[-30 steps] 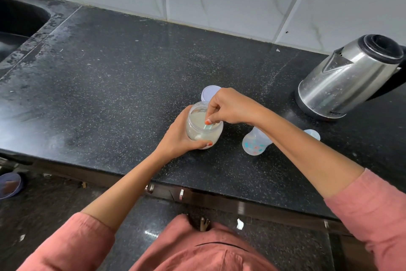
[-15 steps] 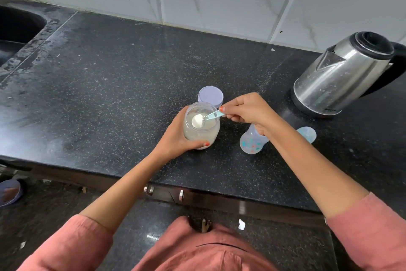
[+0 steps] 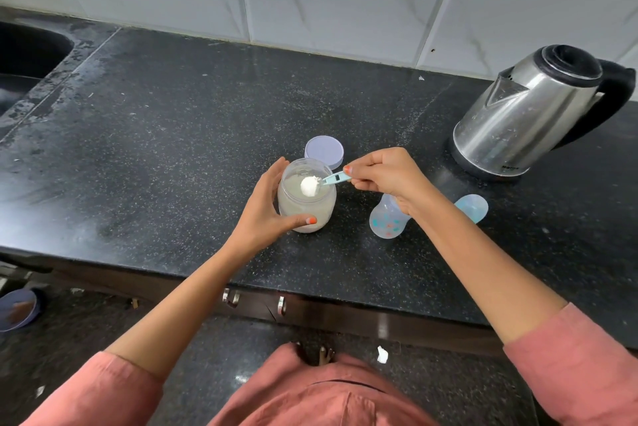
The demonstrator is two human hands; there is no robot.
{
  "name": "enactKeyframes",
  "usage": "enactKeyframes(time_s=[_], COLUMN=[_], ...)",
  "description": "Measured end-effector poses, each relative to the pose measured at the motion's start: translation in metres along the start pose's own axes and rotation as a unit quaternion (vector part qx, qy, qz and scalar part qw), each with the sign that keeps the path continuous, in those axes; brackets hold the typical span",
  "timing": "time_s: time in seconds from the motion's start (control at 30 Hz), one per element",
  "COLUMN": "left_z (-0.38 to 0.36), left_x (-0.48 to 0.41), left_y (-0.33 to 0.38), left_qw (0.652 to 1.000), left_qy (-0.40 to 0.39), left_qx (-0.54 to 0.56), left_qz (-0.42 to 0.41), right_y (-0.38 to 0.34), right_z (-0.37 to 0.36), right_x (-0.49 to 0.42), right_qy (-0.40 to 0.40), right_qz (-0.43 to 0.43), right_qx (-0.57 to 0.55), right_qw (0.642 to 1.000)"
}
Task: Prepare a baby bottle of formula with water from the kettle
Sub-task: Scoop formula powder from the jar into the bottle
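The left hand point(image 3: 266, 215) wraps around the side of the open formula jar point(image 3: 306, 196), thumb in front and fingers behind, steadying it on the black counter point(image 3: 155, 149). The right hand point(image 3: 383, 172) pinches the tail of a small blue scoop point(image 3: 333, 179) between thumb and fingertips, with a heaped mound of white formula powder point(image 3: 309, 186) riding just over the jar's mouth. The baby bottle point(image 3: 388, 220) stands just to the right of the jar, partly hidden under the right wrist, its cap point(image 3: 473, 206) lying on the counter beyond it; the jar's lilac lid point(image 3: 324, 151) lies behind the jar, and the steel kettle point(image 3: 531, 111) stands well apart at the far right.

The powder is loose and piled high (a tilt or jolt would likely spill it), so the scoop wants a level carry, held by the end of its handle. The plastic bottle looks light and easy to tip; it probably needs holding around its body while being filled.
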State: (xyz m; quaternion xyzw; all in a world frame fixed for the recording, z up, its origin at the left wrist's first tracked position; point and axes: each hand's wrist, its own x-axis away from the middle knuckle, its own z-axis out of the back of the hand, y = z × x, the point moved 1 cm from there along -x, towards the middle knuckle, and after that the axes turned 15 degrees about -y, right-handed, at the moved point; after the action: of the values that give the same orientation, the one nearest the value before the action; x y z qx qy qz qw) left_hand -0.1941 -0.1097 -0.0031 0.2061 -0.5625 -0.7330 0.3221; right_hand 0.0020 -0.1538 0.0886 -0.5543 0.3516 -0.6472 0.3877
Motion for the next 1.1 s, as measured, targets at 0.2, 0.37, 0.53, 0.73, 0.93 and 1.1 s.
enactKeyframes(time_s=[0.2,0.37,0.53,0.73,0.93,1.1], left_z=[-0.005,-0.015,-0.041,-0.088,-0.114,-0.126], left_x=[0.016,0.028,0.030,0.015,-0.011,-0.032], left_y=[0.017,0.032,0.044,0.041,0.028,0.026], left_qw=[0.992,0.969,0.967,0.987,0.997,0.999], left_qy=[0.111,0.209,0.182,0.082,0.038,0.003], left_qx=[-0.017,-0.069,-0.089,-0.054,-0.043,-0.034], left_qz=[-0.048,-0.110,-0.153,-0.124,-0.058,-0.018], right_y=[0.002,-0.002,-0.009,-0.013,-0.015,-0.017], right_z=[0.003,0.010,0.020,0.027,0.028,0.027], right_x=[0.001,0.001,-0.002,-0.005,-0.008,-0.009], right_qy=[0.002,-0.013,-0.031,-0.064,-0.076,-0.090], right_qz=[0.011,0.005,-0.009,-0.027,-0.031,-0.027], right_qx=[-0.008,-0.046,-0.064,-0.087,-0.090,-0.100], right_qw=[1.000,0.999,0.997,0.994,0.993,0.991])
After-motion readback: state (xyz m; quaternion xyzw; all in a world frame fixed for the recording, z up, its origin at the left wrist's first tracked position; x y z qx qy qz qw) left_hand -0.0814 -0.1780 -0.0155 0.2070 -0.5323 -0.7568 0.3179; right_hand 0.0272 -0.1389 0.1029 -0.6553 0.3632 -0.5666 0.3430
